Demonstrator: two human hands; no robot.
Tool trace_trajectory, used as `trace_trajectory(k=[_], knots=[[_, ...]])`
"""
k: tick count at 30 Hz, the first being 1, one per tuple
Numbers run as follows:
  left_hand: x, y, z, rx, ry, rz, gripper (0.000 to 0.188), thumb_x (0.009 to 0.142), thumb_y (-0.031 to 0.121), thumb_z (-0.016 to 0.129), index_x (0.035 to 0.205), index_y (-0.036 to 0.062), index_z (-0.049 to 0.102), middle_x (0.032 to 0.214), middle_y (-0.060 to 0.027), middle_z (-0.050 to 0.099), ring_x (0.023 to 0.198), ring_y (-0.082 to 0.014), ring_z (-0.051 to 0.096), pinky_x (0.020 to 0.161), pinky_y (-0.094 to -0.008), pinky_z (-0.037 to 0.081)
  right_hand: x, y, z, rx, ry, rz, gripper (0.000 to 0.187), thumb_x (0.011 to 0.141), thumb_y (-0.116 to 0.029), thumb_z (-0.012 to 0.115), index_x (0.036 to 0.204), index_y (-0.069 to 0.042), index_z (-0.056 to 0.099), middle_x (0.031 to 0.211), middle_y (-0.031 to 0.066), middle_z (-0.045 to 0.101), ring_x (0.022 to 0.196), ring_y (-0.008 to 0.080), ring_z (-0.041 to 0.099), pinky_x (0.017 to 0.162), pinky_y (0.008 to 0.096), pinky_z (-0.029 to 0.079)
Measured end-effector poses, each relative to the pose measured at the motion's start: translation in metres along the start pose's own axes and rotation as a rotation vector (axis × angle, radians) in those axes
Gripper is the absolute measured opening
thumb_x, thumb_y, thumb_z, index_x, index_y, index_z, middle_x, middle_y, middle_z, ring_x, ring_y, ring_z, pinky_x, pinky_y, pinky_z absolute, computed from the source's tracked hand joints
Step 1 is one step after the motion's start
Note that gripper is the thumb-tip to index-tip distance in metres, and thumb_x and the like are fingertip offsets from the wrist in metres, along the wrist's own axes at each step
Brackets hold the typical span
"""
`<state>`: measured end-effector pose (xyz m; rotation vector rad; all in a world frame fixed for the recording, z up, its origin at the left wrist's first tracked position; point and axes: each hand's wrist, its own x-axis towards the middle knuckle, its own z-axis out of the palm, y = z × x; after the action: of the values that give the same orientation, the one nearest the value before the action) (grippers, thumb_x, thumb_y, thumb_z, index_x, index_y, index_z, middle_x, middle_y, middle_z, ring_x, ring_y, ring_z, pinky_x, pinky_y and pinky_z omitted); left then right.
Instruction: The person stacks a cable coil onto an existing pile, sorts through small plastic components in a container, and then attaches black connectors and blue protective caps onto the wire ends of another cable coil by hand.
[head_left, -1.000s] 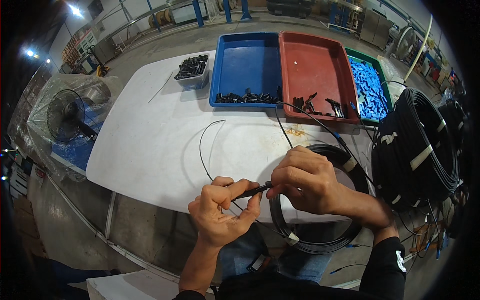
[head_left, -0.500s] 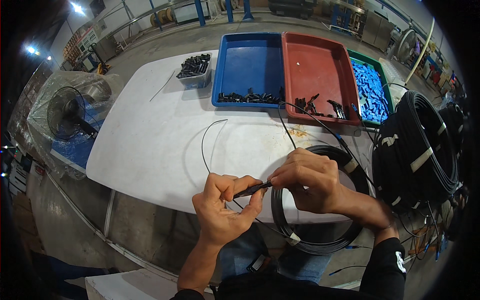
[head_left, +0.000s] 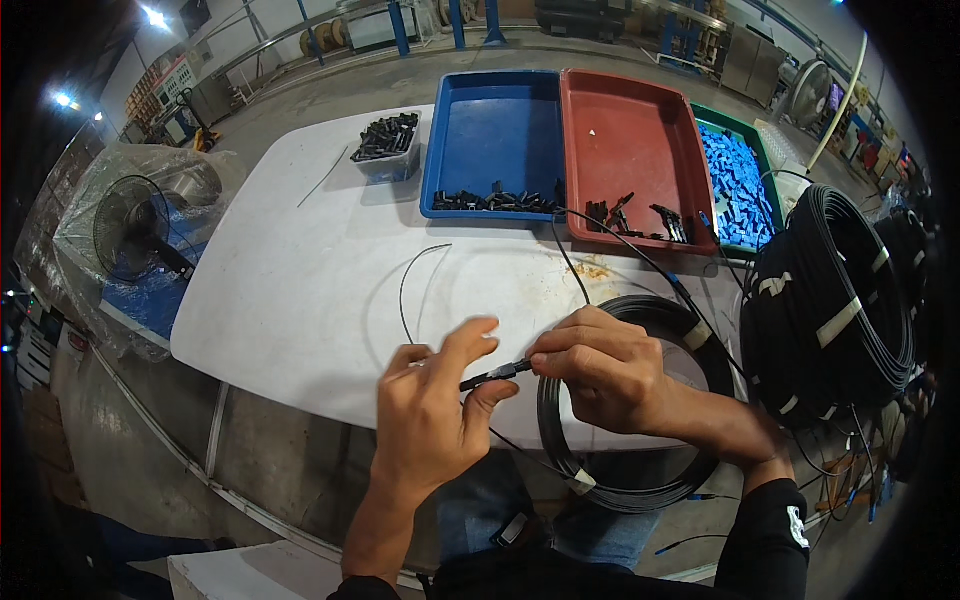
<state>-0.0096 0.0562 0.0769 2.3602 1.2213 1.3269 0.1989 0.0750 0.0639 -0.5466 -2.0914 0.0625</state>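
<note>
A slim black cable connector (head_left: 500, 373) lies level between my hands above the near edge of the table. My right hand (head_left: 608, 370) pinches its right end between thumb and fingertips. Under its left part is the thumb of my left hand (head_left: 425, 405); the index finger is lifted off, while the other fingers curl behind, partly hidden. A thin black cable (head_left: 404, 300) arcs up from behind my left hand over the white tabletop. Below my right hand sits a coil of black cable (head_left: 650, 498), partly overhanging the table edge and bound with pale tape.
Along the far side stand a blue tray (head_left: 500, 130) and a red tray (head_left: 640, 140) with small black parts, a green tray (head_left: 762, 150) of blue pieces, and a clear tub (head_left: 387, 165) of black parts. Large cable coils (head_left: 790, 330) crowd the right. A fan (head_left: 135, 230) stands left.
My left index finger has lifted off the connector, and the left hand has turned more upright. More of the connector shows. My right hand keeps its pinch, shifted slightly left.
</note>
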Motion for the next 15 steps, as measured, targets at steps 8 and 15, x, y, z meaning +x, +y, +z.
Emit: trace_trajectory(k=[8, 15], knots=[[0.012, 0.001, -0.021, 0.3, -0.294, 0.039, 0.013, 0.086, 0.017, 0.069, 0.078, 0.0081, 0.062, 0.061, -0.0052, 0.062, 0.051, -0.0273, 0.053, 0.062, -0.0353, 0.035, -0.001, 0.004, 0.007, -0.131, -0.011, -0.062, 0.033, 0.066, 0.009, 0.069, 0.099, 0.002, 0.065, 0.088, 0.0133, 0.067, 0.075, 0.0251, 0.064, 0.065, 0.0339, 0.053], [0.029, -0.009, -0.015, 0.241, -0.419, 0.033, 0.017, 0.091, 0.017, 0.064, 0.08, 0.0047, 0.062, 0.06, -0.0111, 0.062, 0.053, -0.0347, 0.056, 0.061, -0.0422, 0.041, -0.001, 0.02, 0.013, -0.284, -0.034, -0.076, 0.037, 0.069, 0.0, 0.069, 0.106, 0.003, 0.063, 0.095, 0.0133, 0.063, 0.081, 0.0249, 0.061, 0.069, 0.0347, 0.051]])
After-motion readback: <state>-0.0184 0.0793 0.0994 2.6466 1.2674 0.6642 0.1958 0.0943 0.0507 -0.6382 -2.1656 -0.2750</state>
